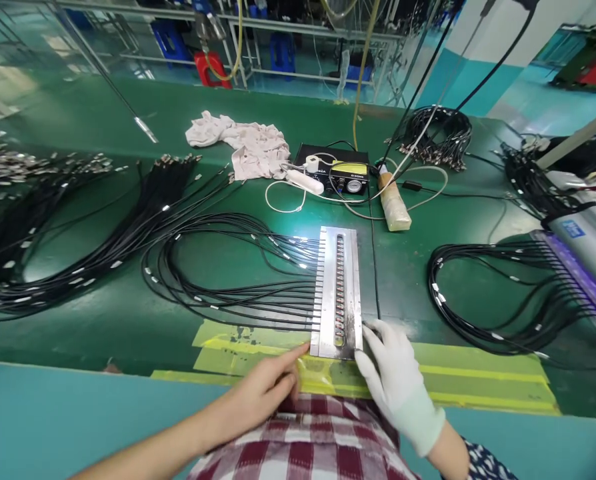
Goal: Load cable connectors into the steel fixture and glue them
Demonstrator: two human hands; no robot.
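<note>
A long metal fixture point(349, 293) lies on the green table in front of me, with a slot down its middle that shows a row of small connector ends. Black cables point(258, 293) run into its left side and loop away to the left. My left hand point(265, 393) is bare; its index finger stretches to the fixture's lower left corner and touches it, while the other fingers are bent. On the other side, my right hand point(395, 373), in a white glove, rests spread fingers against the fixture's lower right edge. Neither hand is wrapped around anything.
Behind the fixture stand a black control box point(335, 170), a crumpled cloth point(248, 143) and a taped handle-like tool point(394, 200). Cable bundles point(148, 207) lie at left. At right, another cable loop point(435, 287) leads to a purple-lit machine point(591, 253). Yellow tape point(483, 380) lines the front edge.
</note>
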